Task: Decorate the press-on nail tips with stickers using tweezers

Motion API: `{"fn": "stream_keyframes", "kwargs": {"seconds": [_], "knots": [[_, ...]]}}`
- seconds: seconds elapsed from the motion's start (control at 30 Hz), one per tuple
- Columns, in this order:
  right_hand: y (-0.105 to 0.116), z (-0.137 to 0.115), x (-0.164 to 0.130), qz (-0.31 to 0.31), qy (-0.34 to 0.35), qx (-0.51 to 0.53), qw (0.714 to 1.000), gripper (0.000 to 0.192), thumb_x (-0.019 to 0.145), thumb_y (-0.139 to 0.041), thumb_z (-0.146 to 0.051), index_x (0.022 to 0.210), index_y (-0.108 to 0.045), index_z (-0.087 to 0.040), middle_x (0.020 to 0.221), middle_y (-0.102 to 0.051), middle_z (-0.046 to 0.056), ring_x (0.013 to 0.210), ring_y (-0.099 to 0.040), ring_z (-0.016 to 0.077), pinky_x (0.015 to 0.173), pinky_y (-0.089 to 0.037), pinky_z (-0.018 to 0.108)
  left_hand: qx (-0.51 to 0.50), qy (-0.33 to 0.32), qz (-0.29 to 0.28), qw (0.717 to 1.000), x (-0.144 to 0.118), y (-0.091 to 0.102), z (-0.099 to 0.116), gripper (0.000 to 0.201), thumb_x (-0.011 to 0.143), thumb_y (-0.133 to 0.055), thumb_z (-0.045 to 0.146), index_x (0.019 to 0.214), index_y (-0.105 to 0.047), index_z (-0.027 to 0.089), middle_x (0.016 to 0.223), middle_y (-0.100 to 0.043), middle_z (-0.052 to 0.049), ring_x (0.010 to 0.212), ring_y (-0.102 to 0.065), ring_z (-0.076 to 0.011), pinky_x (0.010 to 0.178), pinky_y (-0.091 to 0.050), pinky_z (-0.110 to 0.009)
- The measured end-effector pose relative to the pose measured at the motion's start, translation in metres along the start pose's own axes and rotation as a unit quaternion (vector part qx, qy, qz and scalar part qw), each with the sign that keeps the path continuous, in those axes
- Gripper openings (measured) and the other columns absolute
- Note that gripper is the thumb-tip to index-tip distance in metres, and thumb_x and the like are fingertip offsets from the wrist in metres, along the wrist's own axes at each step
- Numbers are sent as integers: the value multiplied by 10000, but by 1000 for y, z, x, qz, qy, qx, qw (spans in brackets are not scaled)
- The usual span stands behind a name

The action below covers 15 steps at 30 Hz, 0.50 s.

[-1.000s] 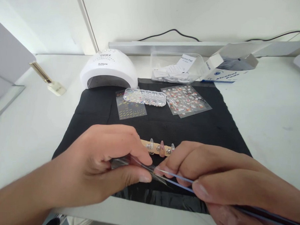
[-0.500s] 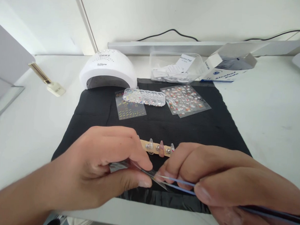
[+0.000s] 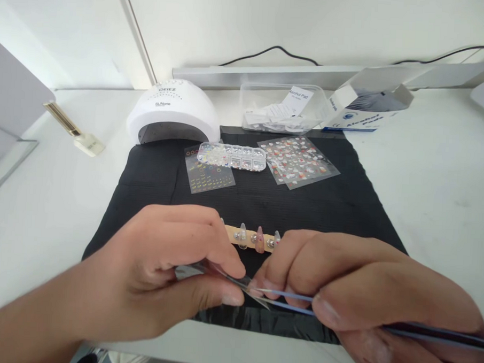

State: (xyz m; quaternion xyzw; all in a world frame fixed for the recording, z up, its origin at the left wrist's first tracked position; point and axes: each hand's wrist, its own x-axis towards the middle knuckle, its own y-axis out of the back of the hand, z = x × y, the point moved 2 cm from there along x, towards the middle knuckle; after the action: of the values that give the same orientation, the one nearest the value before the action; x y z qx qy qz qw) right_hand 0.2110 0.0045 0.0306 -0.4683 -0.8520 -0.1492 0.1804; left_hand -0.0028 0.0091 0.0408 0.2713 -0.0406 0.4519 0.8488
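Observation:
My left hand (image 3: 158,271) pinches a small clear sticker sheet (image 3: 237,283) between thumb and fingers, low over the front of the black mat (image 3: 345,207). My right hand (image 3: 365,294) grips thin blue tweezers (image 3: 293,299) whose tips meet the sheet's edge. Just behind both hands a wooden stick (image 3: 251,238) with several false nails stuck on it lies on the mat, partly hidden by my fingers.
At the back of the mat lie a yellow sticker sheet (image 3: 208,174), a clear rhinestone case (image 3: 233,156) and a red-and-white sticker sheet (image 3: 299,161). Behind stand a white nail lamp (image 3: 173,111), a clear tub of pads (image 3: 281,108) and an open alcohol pad box (image 3: 369,107). A gold-capped brush (image 3: 73,128) lies left.
Hardly anything differs. Both hands stay together on the clear sheet and tweezers; the view has shifted very slightly.

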Motion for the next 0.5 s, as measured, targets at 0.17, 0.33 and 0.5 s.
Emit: {"fn": "stream_keyframes", "kwargs": {"seconds": [0.17,0.33,0.5], "knots": [[-3,6,-3,25,-8,31,999,313,955,-652,-543,990,-808,-274,729,-691,77,687,-728,229,630,-670,358,0,-5,-1,1000,1,-1,-1,92,900,-769,120,894,-686,158,752,-683,-6,657,-627,-104,590,-515,-196],[-1,14,-11,43,-9,70,997,310,1007,-591,-492,1044,-816,-282,737,-713,76,699,-732,233,636,-666,373,-1,-3,1,1000,1,-2,-1,93,908,-769,146,883,-682,166,741,-687,-1,655,-621,-102,589,-508,-190],[3,12,-15,42,-44,68,996,189,997,-643,-308,1064,-819,-307,786,-738,64,731,-741,224,682,-668,377,-2,4,-5,1000,0,-2,0,92,909,-766,154,879,-684,182,715,-673,10,632,-613,-106,565,-503,-194]]}}
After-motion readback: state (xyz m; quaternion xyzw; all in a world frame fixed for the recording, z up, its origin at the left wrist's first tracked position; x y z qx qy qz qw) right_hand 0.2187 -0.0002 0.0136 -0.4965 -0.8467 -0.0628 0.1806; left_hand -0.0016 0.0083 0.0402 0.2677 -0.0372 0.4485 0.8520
